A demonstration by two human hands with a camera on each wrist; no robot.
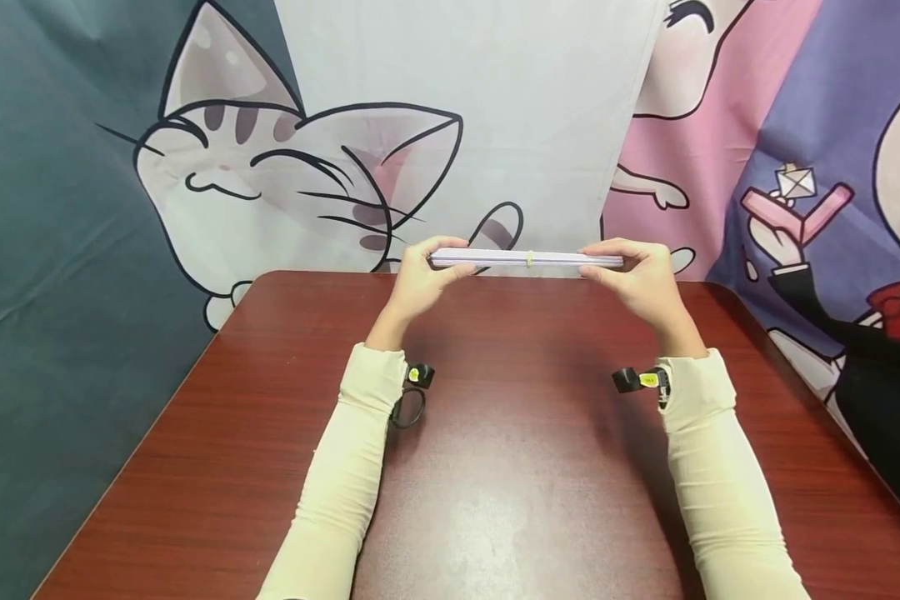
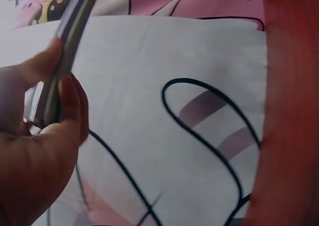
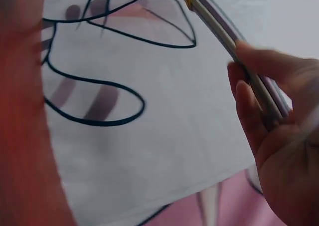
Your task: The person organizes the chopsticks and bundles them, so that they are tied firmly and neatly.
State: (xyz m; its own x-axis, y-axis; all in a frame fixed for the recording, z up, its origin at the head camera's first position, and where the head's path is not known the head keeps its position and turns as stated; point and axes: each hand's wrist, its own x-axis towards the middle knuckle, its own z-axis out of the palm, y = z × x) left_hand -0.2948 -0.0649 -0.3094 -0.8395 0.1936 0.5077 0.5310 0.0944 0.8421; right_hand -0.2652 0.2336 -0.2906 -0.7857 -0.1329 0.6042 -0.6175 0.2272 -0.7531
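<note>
A long, slim, pale lavender bundle (image 1: 487,257) of straight pieces is held level above the far edge of the table; the frames do not show what the pieces are. Round its middle runs a yellow rubber band (image 1: 529,258), which also shows in the right wrist view. My left hand (image 1: 418,283) pinches the left end, fingers above and thumb below. At the other end, my right hand (image 1: 645,282) pinches the bundle the same way. Both wrist views show the bundle tilted, darker and blurred, with each hand's fingers around its end.
Below the arms stretches a reddish-brown wooden table (image 1: 510,433). Behind it hangs a cloth backdrop (image 1: 540,125) printed with cartoon figures. A small black camera is strapped to each wrist, and a thin dark loop (image 1: 408,408) hangs at the left one.
</note>
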